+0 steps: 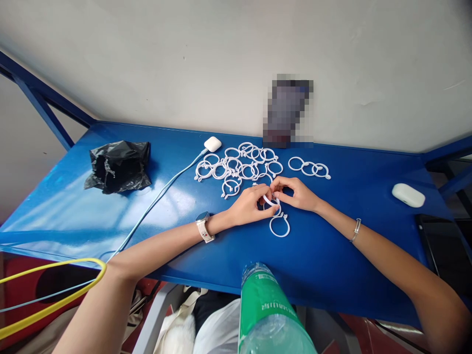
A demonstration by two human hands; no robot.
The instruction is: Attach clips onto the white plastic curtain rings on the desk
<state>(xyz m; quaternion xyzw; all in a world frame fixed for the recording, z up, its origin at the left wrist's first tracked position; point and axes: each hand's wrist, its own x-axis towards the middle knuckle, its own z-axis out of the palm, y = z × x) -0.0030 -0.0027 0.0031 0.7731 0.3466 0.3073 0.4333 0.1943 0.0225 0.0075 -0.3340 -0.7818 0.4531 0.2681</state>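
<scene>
White round plastic rings (241, 169) on a shiny blue metal table (324, 255). Crinkly black plastic bag (118, 164). Green plastic bottle (265, 309) with white letters. Small white rounded case (408, 194).

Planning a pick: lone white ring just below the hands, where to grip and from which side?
Probably pinch its near rim from above: the ring lies flat on the table, far edge crowded by the held ring in the left hand.

Head camera looks forward and down, close over blue table (324, 265)
</scene>
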